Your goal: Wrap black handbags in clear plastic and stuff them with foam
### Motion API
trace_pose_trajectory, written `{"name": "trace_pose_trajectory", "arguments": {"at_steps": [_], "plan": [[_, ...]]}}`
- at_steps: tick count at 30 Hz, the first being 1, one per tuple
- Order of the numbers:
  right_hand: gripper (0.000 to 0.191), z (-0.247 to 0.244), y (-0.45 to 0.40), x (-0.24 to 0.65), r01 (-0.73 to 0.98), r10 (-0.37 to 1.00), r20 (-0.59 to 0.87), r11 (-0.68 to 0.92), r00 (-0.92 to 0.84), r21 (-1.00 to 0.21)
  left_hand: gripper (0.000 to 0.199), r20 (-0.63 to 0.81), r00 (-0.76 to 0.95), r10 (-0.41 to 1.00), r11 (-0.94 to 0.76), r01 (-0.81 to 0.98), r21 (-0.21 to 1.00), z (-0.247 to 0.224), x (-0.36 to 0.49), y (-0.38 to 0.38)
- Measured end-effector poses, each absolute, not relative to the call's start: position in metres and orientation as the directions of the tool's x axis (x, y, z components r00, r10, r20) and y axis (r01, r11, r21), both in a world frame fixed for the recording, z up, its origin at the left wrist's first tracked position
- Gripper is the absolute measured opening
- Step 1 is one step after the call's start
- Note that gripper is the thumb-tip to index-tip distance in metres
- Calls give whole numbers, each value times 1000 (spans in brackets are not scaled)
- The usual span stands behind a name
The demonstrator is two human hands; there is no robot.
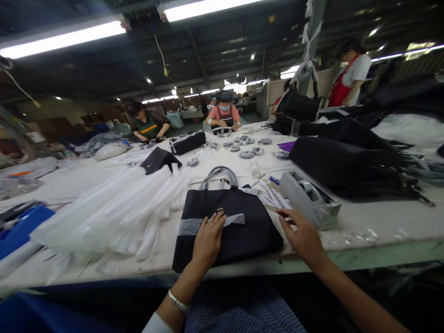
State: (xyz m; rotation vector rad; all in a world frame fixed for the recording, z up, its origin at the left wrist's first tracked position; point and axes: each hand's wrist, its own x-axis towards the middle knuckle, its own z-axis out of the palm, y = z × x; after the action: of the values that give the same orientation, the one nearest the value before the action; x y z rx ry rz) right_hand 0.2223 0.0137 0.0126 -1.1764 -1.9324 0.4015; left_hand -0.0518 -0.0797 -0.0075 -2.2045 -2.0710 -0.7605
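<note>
Black handbag [249,233], one, laid flat on the white tabletop [367,222], lower centre of the frame; handles [218,171] wrapped in grey, pointing away. Its lower-left corner lies close to the tabletop's front edge; a narrow strip of tabletop shows below its right corner.

Left hand [208,243]: palm down on the bag, fingers extended and close together, tips just beside the gold clasp [220,211]; translucent strip [190,226] running under the hand.

Right hand [307,240]: right of the bag's edge, fingers curled, thumb near index; whether they pinch anything cannot be told.

Grey tape dispenser [296,196]: just beyond the right hand, limiting room there. Paper slips [274,194] and blue pen [274,180]: between dispenser and bag.

White wrapping sheets [104,217]: heaped left of centre, close to the bag's left edge. Dark bags [340,162]: stacked at right. Grey coils [247,154]: upper centre, well apart from both hands.
</note>
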Motion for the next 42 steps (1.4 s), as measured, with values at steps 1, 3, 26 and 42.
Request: {"name": "trace_pose_trajectory", "arguments": {"at_steps": [1,3,26,42], "plan": [[36,9,19,232,624,860,437,497,-263,-603,46,365,2,931,-116,950,290,-8,-51,-80],[46,3,31,242,650,847,351,531,-398,-544,46,374,8,927,-117,956,269,-9,-51,-79],[53,169,60,310,538,923,135,324,-360,-778,48,422,40,906,-158,956,249,-13,-55,-82],[37,16,-6,236,-247,993,-87,-104,-79,-963,44,427,84,900,-145,983,113,-9,-53,-83]]}}
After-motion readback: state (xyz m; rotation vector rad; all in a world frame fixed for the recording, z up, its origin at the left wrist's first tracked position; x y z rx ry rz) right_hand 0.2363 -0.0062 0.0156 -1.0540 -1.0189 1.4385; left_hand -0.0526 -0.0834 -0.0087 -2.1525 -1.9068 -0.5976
